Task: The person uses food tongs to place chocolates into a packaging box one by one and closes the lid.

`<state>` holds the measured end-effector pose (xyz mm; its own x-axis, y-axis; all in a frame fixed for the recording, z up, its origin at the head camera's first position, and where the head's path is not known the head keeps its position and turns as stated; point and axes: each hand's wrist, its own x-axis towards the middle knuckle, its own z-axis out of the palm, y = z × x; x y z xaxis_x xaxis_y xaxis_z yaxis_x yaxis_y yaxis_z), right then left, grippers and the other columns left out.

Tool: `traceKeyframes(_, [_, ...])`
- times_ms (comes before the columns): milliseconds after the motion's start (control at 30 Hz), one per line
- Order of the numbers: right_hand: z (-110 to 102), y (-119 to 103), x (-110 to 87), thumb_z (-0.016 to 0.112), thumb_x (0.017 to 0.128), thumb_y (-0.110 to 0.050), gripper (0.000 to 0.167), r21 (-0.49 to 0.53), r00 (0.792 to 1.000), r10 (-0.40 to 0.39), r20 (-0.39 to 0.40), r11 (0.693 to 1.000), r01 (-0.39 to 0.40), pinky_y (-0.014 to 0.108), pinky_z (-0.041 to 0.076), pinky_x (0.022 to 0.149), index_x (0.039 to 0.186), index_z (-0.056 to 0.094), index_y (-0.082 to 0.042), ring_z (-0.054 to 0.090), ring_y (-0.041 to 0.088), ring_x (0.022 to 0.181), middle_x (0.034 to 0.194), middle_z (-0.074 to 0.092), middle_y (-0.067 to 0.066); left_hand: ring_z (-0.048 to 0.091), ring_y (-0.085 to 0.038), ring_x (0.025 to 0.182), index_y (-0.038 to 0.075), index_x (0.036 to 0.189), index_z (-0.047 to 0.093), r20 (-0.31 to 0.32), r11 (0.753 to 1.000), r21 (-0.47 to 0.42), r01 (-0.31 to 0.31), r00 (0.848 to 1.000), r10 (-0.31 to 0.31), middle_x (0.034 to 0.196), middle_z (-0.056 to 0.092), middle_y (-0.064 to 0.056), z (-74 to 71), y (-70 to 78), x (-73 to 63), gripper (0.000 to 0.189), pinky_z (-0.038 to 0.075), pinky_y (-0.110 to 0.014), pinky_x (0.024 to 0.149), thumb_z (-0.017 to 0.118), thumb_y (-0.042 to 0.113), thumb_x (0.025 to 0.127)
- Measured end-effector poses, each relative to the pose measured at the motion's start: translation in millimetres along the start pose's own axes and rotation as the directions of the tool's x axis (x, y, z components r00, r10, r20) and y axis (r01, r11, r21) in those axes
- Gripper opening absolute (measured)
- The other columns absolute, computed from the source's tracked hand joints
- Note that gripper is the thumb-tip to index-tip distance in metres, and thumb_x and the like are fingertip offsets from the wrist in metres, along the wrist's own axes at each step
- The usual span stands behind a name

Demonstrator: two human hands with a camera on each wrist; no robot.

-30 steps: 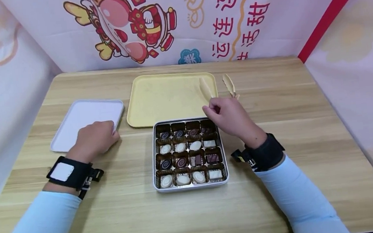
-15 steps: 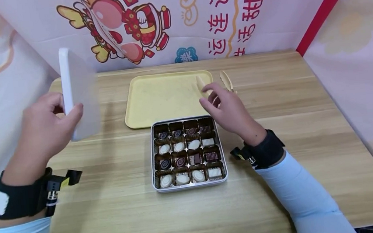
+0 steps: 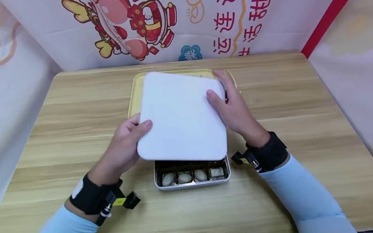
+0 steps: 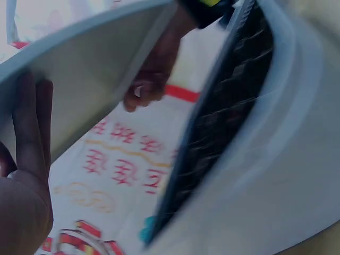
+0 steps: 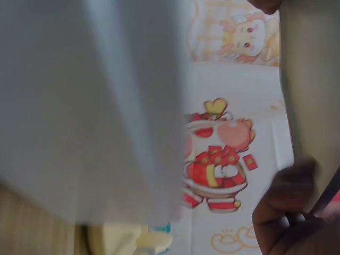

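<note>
A white square lid (image 3: pixel 183 120) is held tilted over a square tin (image 3: pixel 192 185) of chocolates. My left hand (image 3: pixel 121 148) grips the lid's left edge, thumb on top; in the left wrist view its fingers (image 4: pixel 32 117) lie flat against the underside. At the opposite edge my right hand (image 3: pixel 237 108) holds the lid, its thumb over the top face. Only the tin's front row shows below the lid, with pale oval chocolates (image 3: pixel 184 177) and a white square one (image 3: pixel 216 172) in brown compartments. The back rows are hidden.
Behind the lid lies a yellow tray (image 3: pixel 135 98), mostly covered by it in the head view. Beige tongs beside the tray are almost hidden by my right hand. A printed cloth (image 3: pixel 265 32) hangs along the wooden table's (image 3: pixel 306 120) far edge.
My left hand has lifted the white lid from the left of the table, turned it over and brought it right, above the tin. The right hand has opened and taken the lid's right edge.
</note>
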<state>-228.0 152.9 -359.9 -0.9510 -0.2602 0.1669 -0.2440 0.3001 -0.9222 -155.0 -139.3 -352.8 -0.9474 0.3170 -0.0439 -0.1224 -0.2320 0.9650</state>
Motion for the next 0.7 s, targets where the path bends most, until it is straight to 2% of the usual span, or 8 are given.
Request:
traceKeyframes(67, [1.1,3.0,-1.3,0.052,0.104,-0.037,0.056,-0.094,0.999,0.032,-0.010,0.995,-0.033,0.039,0.064,0.074,0.155,0.035,-0.022,0.068,0.027,0.096,0.133,0.056,0.018,0.074,-0.017,0.092,-0.002,0.138,0.047,0.011,0.995,0.047,0.090,0.996,-0.090,0.107,0.073,-0.001,0.0,-10.5,0.5,0.040,0.064,-0.037,0.079,0.047,0.022,0.107])
traceKeyframes(167, [2.1,8.2,-1.5,0.052,0.102,-0.044,0.056,-0.253,0.994,0.109,0.008,0.962,-0.103,0.044,0.058,0.092,0.151,0.043,-0.019,0.064,0.028,0.111,0.144,0.055,0.014,0.073,-0.014,0.082,-0.006,0.128,0.056,-0.051,0.954,0.252,0.161,0.987,-0.154,0.097,0.075,-0.001,-3.7,-22.1,0.8,0.042,0.064,-0.033,0.072,0.050,0.029,0.106])
traceKeyframes(233, [2.1,12.0,-0.7,0.050,0.102,-0.048,0.058,-0.349,0.985,0.167,0.043,0.926,-0.141,0.047,0.054,0.098,0.152,0.042,-0.018,0.063,0.029,0.114,0.146,0.054,0.015,0.071,-0.014,0.073,-0.003,0.113,0.066,-0.078,0.885,0.423,0.195,0.981,-0.178,0.088,0.075,-0.003,-7.1,-28.7,1.8,0.042,0.062,-0.031,0.065,0.053,0.036,0.104])
traceKeyframes(300, [1.2,16.2,-0.2,0.046,0.103,-0.050,0.060,-0.431,0.971,0.221,0.094,0.888,-0.161,0.047,0.053,0.097,0.152,0.041,-0.015,0.064,0.029,0.111,0.142,0.056,0.017,0.065,-0.015,0.064,0.001,0.095,0.069,-0.091,0.793,0.568,0.220,0.974,-0.205,0.077,0.072,-0.003,-10.1,-34.4,2.5,0.045,0.056,-0.029,0.056,0.056,0.044,0.101])
traceKeyframes(400, [-0.1,20.4,0.3,0.043,0.104,-0.051,0.060,-0.516,0.942,0.287,0.173,0.841,-0.161,0.043,0.057,0.084,0.148,0.041,-0.011,0.068,0.027,0.095,0.124,0.064,0.019,0.054,-0.016,0.057,0.008,0.081,0.065,-0.073,0.677,0.701,0.222,0.968,-0.242,0.065,0.061,-0.001,-13.0,-40.3,1.4,0.049,0.047,-0.027,0.051,0.055,0.052,0.099])
traceKeyframes(467, [-1.3,22.6,0.3,0.042,0.104,-0.052,0.059,-0.541,0.923,0.315,0.220,0.827,-0.153,0.038,0.058,0.076,0.144,0.042,-0.009,0.068,0.025,0.086,0.112,0.067,0.018,0.047,-0.017,0.054,0.011,0.076,0.061,-0.060,0.626,0.748,0.221,0.962,-0.268,0.060,0.052,0.000,-14.1,-42.5,-0.5,0.051,0.041,-0.025,0.050,0.053,0.056,0.099])
traceKeyframes(567, [-1.2,25.3,-0.8,0.043,0.103,-0.053,0.059,-0.542,0.894,0.359,0.269,0.824,-0.168,0.033,0.059,0.067,0.141,0.041,-0.009,0.069,0.021,0.077,0.101,0.067,0.015,0.041,-0.016,0.053,0.011,0.073,0.058,-0.045,0.581,0.784,0.218,0.954,-0.297,0.058,0.042,0.003,-15.8,-45.8,-2.8,0.055,0.036,-0.024,0.050,0.050,0.059,0.099])
traceKeyframes(700, [2.1,28.0,-2.7,0.043,0.102,-0.056,0.061,-0.537,0.863,0.407,0.298,0.819,-0.201,0.031,0.059,0.062,0.141,0.038,-0.009,0.069,0.019,0.073,0.100,0.066,0.013,0.042,-0.017,0.053,0.011,0.072,0.055,-0.028,0.569,0.795,0.211,0.949,-0.314,0.058,0.042,0.003,-21.0,-50.4,-5.6,0.054,0.036,-0.025,0.050,0.050,0.058,0.099])
